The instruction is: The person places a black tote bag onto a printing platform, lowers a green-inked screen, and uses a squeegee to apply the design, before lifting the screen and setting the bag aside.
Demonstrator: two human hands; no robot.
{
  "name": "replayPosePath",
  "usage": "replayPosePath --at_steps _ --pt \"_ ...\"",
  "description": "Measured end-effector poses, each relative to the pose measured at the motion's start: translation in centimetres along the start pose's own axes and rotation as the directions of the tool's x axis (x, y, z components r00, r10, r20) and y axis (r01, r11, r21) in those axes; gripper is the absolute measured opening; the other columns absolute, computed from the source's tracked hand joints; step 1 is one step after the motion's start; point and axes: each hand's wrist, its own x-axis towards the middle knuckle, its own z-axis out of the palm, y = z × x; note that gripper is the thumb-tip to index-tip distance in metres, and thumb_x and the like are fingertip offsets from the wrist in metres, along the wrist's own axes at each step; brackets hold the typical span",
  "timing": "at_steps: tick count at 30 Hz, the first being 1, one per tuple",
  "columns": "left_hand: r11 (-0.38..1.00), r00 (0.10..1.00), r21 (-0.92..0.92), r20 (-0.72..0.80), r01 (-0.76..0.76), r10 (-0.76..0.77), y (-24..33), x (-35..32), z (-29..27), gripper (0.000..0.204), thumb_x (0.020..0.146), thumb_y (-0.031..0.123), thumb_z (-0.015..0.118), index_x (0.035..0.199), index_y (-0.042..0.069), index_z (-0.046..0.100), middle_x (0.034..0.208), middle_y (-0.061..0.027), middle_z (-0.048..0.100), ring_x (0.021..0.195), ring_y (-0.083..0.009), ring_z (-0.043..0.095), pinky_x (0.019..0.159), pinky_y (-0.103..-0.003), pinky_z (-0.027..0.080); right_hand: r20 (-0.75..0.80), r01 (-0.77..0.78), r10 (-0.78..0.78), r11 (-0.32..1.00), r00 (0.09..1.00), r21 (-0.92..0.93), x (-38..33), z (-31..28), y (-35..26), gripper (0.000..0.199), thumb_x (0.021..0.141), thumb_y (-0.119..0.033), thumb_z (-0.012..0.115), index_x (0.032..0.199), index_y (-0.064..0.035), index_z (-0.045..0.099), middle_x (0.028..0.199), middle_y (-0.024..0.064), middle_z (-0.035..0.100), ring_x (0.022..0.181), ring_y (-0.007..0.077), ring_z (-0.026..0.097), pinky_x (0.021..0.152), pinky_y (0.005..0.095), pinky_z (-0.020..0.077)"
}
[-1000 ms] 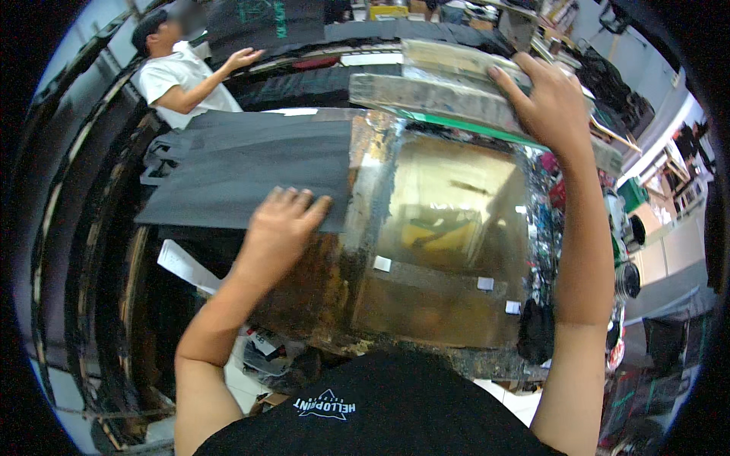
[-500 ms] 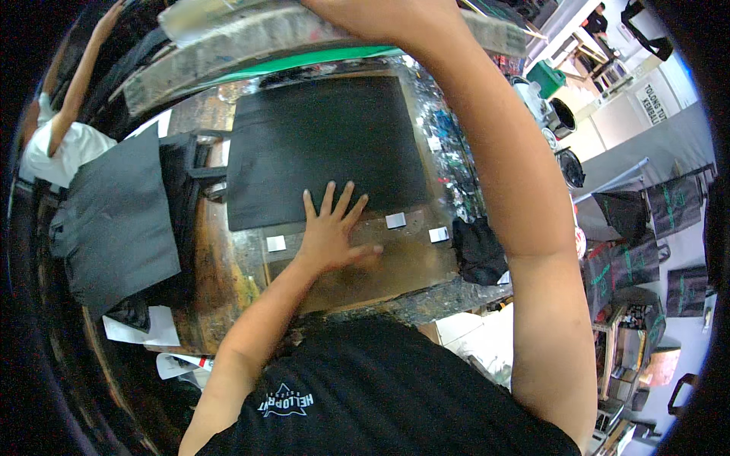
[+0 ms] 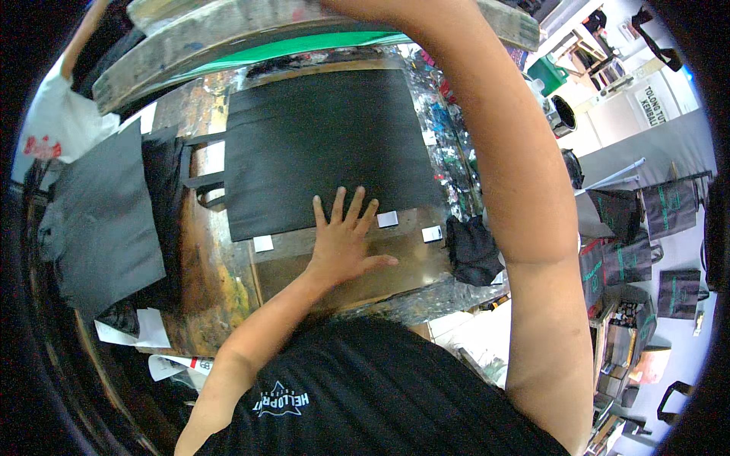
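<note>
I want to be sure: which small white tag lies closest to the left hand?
The middle tag, just right of the left hand's fingertips; the other two tags lie farther off.

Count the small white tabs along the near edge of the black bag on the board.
3: one white tab left of the left hand, one just right of its fingertips, one further right. More may be hidden under the hand.

Paint-stained wooden worktable [image 3: 217,289], pale floor [image 3: 487,334] at right, dark bags [image 3: 673,209] along a grey wall [image 3: 654,156].
</note>
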Motion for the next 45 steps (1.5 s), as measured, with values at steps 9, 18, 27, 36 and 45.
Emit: replayPosePath --at_steps 9,18,27,36,45 --pt "0.94 0.926 -0.297 -0.278 0.17 -0.255 -3.8 -0.3 -7.3 0.097 0.078 0.068 0.082 0.146 0.003 0.058 0.153 -0.0245 0.054 0.141 -0.0398 0.052 0.119 -0.051 0.04 -0.3 0.04 -0.1 0.979 0.949 -0.201 0.2 3.5 2.0 0.068 0.106 -0.069 0.036 0.1 -0.0073 0.065 0.087 0.0063 0.064 0.08 0.0207 0.058 0.091 0.0462 0.0512" --pt "0.437 0.71 -0.89 -0.224 0.13 -0.668 -8.3 -7.0 -19.8 0.061 0.075 0.012 0.096 0.128 0.0 0.069 0.116 -0.0086 0.075 0.103 -0.0173 0.071 0.096 -0.035 0.056 -0.044 0.139 -0.147 0.98 0.988 -0.143 -13.0 8.8 -0.4 0.05 0.085 -0.034 0.077 0.125 -0.0118 0.057 0.11 0.0108 0.063 0.109 0.0329 0.062 0.09 0.0541 0.0436" --pt "0.894 0.741 -0.258 -0.501 0.365 -0.447 -11.7 -14.0 -4.2 0.107 0.06 0.051 0.097 0.144 -0.003 0.056 0.111 -0.0145 0.074 0.106 -0.0313 0.065 0.097 -0.045 0.037 0.301 0.016 -0.022 1.0 0.953 0.023 -16.8 17.1 2.8 0.071 0.075 -0.022 0.088 0.136 -0.013 0.052 0.113 0.0123 0.063 0.114 0.0359 0.06 0.091 0.0527 0.0422" --pt "0.923 0.8 -0.211 -0.462 0.322 -0.384 -12.8 -14.7 -3.5 0.117 0.061 0.053 0.095 0.149 -0.007 0.049 0.117 -0.0159 0.072 0.108 -0.033 0.065 0.097 -0.047 0.038 0.254 0.043 -0.028 0.998 0.967 -0.053 -20.1 19.4 -0.4 0.068 0.068 -0.012 0.087 0.128 -0.0134 0.053 0.108 0.0103 0.056 0.107 0.031 0.055 0.088 0.0488 0.0358" --pt "0.858 0.794 -0.299 -0.339 0.417 -0.504 -12.4 -15.1 -4.1 0.093 0.064 0.045 0.094 0.135 -0.002 0.059 0.12 -0.0166 0.068 0.108 -0.0367 0.06 0.102 -0.051 0.038 0.14 0.094 -0.077 0.989 0.987 -0.116 -7.2 27.6 7.3 0.062 0.072 -0.01 0.084 0.125 -0.0143 0.053 0.113 0.0096 0.06 0.112 0.0325 0.058 0.089 0.0516 0.0383"
